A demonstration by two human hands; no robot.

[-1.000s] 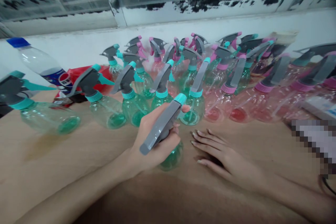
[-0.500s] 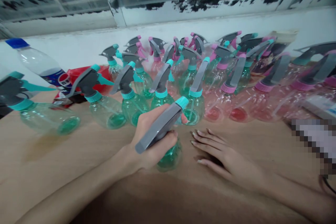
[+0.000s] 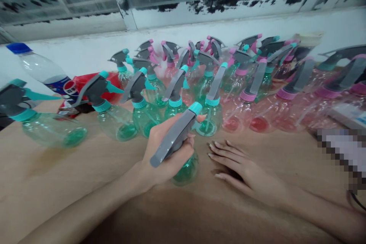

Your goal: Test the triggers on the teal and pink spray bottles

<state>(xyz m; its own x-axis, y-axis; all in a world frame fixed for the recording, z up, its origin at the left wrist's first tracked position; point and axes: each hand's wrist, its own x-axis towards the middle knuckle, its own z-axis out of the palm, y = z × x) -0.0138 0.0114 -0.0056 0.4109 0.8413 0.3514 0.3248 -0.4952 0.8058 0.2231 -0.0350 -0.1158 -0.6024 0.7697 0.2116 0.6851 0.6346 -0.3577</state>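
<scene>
My left hand (image 3: 164, 152) is closed round the neck of a green spray bottle (image 3: 185, 169) with a grey trigger head and teal nozzle (image 3: 177, 135); the bottle stands on the wooden table (image 3: 57, 175). Just to its right, my right hand (image 3: 237, 166) lies flat on the table with fingers stretched out, holding nothing. Behind both hands stand rows of spray bottles: green ones with teal collars (image 3: 143, 114) to the left and middle, pink ones (image 3: 251, 114) to the right.
A clear drink bottle with a blue cap (image 3: 42, 70) lies at the far left beside a red packet (image 3: 82, 84). A white wall and a window frame (image 3: 171, 11) run behind the bottles. A blurred patch (image 3: 341, 152) sits at the right edge.
The spray bottle in my left hand has shifted only slightly, its head tipping a little. My right hand has stayed still on the table.
</scene>
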